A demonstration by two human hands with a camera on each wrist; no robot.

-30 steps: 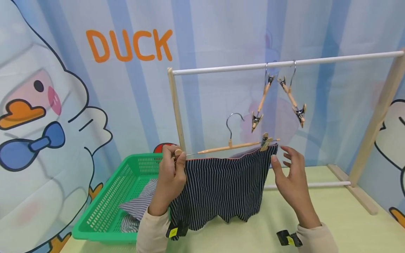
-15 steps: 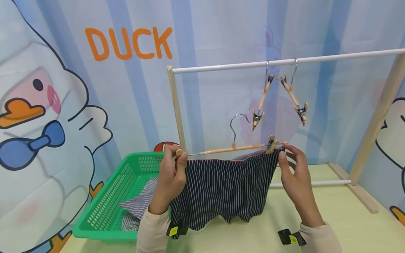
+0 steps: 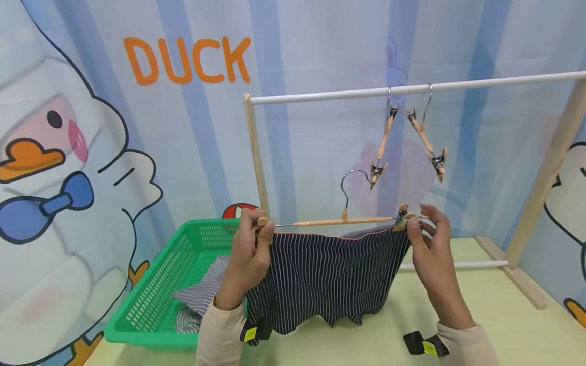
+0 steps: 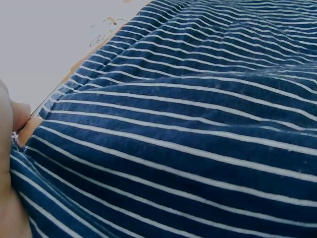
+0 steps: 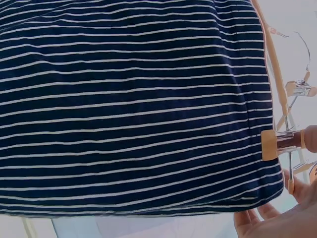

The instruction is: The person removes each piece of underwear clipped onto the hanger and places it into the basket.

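Note:
A navy garment with thin white stripes [image 3: 334, 274], perhaps shorts, hangs from a wooden clip hanger [image 3: 345, 220] in front of me. My left hand [image 3: 247, 259] pinches the hanger's left clip [image 3: 262, 221] at the waistband corner; that clip is mostly hidden by fingers. At the other corner, the right clip [image 5: 269, 145] grips the waistband edge. My right hand [image 3: 432, 254] holds this right clip, thumb at its near lever and fingers behind the garment's corner and rod end. The hanger's metal hook [image 3: 354, 175] points up, free of the rack.
Behind stands a rack with a white rail [image 3: 320, 95] and wooden posts [image 3: 545, 173]. Two clip hangers [image 3: 384, 137] hang on the rail. At left, a green basket [image 3: 137, 300] holds grey striped cloth [image 3: 201, 295]. A pale yellow tabletop [image 3: 366, 345] lies below.
My right hand has moved right and its thumb has come onto the right clip. The hanger bar, hook and right clip have shifted right. My left hand has stayed almost still.

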